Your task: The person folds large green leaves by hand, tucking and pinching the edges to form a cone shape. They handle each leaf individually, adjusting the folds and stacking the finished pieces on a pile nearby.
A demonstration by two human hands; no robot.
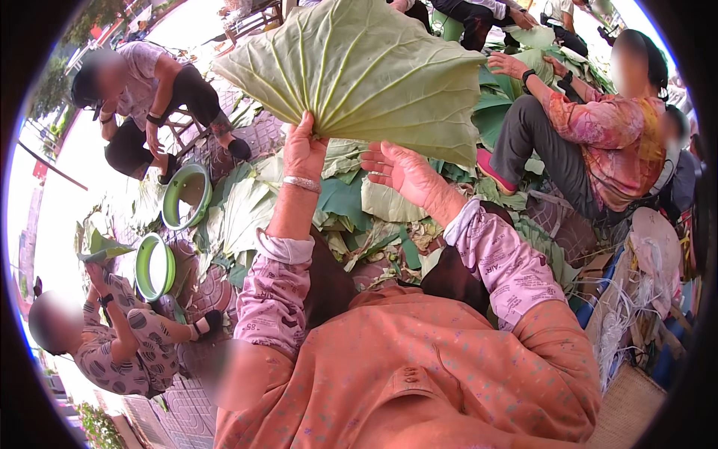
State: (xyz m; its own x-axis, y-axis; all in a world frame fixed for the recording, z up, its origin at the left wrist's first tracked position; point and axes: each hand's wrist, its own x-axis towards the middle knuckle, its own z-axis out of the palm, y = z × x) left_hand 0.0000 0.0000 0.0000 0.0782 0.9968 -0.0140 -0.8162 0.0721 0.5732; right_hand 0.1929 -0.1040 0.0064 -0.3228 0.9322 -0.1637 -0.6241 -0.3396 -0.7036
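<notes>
A large pale-green lotus leaf (366, 71) with ribs fanning out from its stem end is raised in front of me. My left hand (304, 150) pinches it at that lower end, thumb up against the ribs. Just beneath the leaf's lower right edge, my right hand (404, 173) is held with its fingers stretched out and nothing in them. Whether its fingertips touch the leaf I cannot tell. Below both hands, more leaves (348, 202) and leaf scraps lie heaped on the ground between my knees.
Two green basins (155, 267) (187, 196) stand at left, near two seated people (123, 333) (161, 90). At right sits a person in a floral shirt (606, 142), beside piled leaves (490, 112). Plastic strips (624, 314) and a woven mat (628, 408) lie at the lower right.
</notes>
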